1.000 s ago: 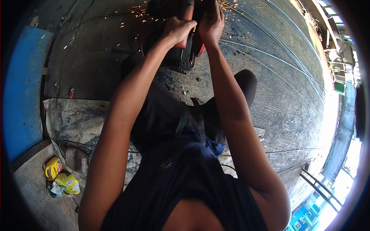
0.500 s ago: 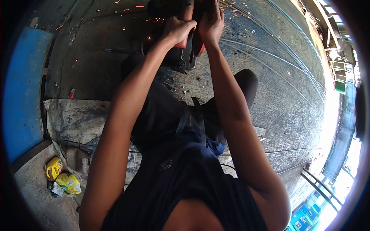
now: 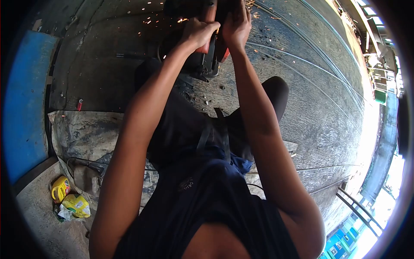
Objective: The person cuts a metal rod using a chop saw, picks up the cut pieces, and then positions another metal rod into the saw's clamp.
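A dark chop saw (image 3: 210,64) with a red-orange handle stands on the floor at the top of the head view, partly cut off by the frame edge. My left hand (image 3: 199,33) is closed around that handle (image 3: 210,16), thumb lying across it. Right of the saw, my right hand (image 3: 236,31) is up against its dark side, just above a red part (image 3: 224,55). The fingers there are bent upward, and what they hold is hidden. Orange sparks (image 3: 183,20) fly on both sides of the machine.
Long thin metal rods (image 3: 297,60) lie on the floor at the right. A blue panel (image 3: 28,103) stands on the left. Nearer me are a red lighter-like object (image 3: 79,105), a dirty sheet (image 3: 86,134), a yellow container (image 3: 60,189) and a yellow packet (image 3: 76,205).
The pattern of sparks has shifted, with a bright cluster now just left of my left hand. Both hands and the saw stay almost exactly where they were.
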